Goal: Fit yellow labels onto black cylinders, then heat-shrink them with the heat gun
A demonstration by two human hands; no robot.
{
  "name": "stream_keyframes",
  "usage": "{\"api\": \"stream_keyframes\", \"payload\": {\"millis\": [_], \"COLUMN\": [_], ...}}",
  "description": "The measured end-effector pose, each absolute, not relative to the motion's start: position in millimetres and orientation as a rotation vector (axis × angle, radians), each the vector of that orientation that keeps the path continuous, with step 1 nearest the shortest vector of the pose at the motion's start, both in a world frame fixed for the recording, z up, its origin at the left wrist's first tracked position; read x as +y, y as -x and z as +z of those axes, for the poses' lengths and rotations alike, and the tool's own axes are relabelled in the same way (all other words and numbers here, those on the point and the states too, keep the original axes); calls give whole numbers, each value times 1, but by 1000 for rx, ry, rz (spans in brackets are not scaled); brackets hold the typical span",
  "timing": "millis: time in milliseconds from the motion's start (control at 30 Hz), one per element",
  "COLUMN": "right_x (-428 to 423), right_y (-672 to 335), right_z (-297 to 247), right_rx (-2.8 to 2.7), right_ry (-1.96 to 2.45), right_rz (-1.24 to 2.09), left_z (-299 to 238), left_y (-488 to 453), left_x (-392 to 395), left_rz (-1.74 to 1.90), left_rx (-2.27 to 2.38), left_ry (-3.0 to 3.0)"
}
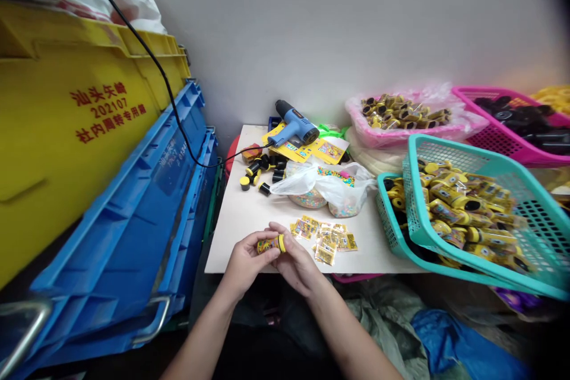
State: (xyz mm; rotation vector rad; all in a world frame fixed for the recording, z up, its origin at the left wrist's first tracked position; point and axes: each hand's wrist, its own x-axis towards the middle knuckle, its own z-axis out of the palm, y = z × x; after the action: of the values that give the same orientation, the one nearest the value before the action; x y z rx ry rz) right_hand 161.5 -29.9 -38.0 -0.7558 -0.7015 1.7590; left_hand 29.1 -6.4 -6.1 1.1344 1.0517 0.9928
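A small yellow cylindrical tube (269, 244) with a colourful printed label and a yellow cap lies sideways between my hands, just over the table's front edge. My left hand (247, 258) is closed around its body, thumb in front. At the capped end, my right hand (297, 261) has its thumb and fingers against the tube; part of its grip is hidden. Just right of my hands, several flat printed yellow film sleeves (327, 240) are spread on the white table (236, 231). Behind them sits a clear plastic bag (307, 190) of small multicoloured beads.
Black tubes with yellow ends (264, 189) lie at the table's left, beside a blue heat gun (296, 124) on yellow cards. Its cord hangs leftward. Teal baskets (412, 190) of labelled tubes overhang the right side; a pink basket (374, 135) stands behind. Blue crates (120, 231) line the left.
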Motion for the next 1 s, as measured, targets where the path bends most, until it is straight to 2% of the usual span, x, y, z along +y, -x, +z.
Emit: {"api": "stream_keyframes", "payload": {"millis": [233, 400, 567, 633, 733, 800, 900, 1000], "right_x": [-32, -36, -44, -47, -53, -58, -66, -65], "right_y": [-164, -177, -189, -200, -237, -274, -326, -340], "right_z": [-47, -45, -27, -8, 38, 70, 99, 84], "right_rx": [-766, -1001, -1286, -1546, -1858, -1682, -1346, -1189], "right_ry": [670, 799, 1049, 1045, 1041, 1193, 1338, 1629], "right_rz": [1855, 1719, 1189, 876, 61, -462, -706, -542], "left_z": [-1, -5, -8, -5, -7, -16, -38, -60], "left_y": [-27, -29, -38, -45, -54, -58, -61, -67], "left_x": [-8, -10, -18, -23, -25, -18, -1, 13], "left_rz": [896, 846, 964, 934, 892, 866, 803, 756], "left_rx": [1068, 1077, 1122, 1075, 966, 961, 1037, 1049], "left_ry": [-1125, -1127, -1025, -967, -1011, -1157, -1576, -2097]}}
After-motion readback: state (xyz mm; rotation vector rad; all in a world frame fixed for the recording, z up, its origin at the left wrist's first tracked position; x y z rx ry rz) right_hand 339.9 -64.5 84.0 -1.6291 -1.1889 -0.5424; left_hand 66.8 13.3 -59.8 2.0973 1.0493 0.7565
